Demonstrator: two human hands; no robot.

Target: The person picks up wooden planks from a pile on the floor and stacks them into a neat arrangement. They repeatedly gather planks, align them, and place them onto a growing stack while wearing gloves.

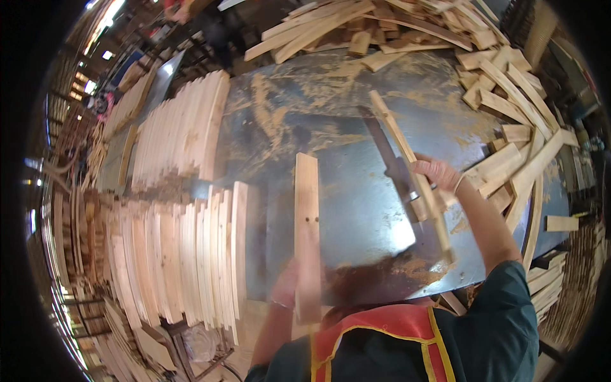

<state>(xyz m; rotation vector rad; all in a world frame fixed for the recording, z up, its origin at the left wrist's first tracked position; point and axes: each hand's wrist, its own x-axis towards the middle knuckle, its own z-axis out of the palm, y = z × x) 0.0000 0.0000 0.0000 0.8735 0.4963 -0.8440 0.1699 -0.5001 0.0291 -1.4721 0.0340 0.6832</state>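
A flat wooden board [307,219] with dark knots stands out lengthwise before me. My left hand [287,283] grips its near end from the left edge, slightly blurred, with the fingers partly hidden behind the wood. Over the right side of the metal table, my right hand [438,174] is closed around the middle of a second wooden board [396,130], turned narrow edge up and tilted. Beneath that hand shows a small shiny piece [414,195] that I cannot make out.
The dark metal table [356,210] carries scattered sawdust. Two rows of upright boards [184,127], [172,261] line its left side. Loose offcuts [509,95] pile along the far and right edges. Another person [219,32] is partly visible at the far left.
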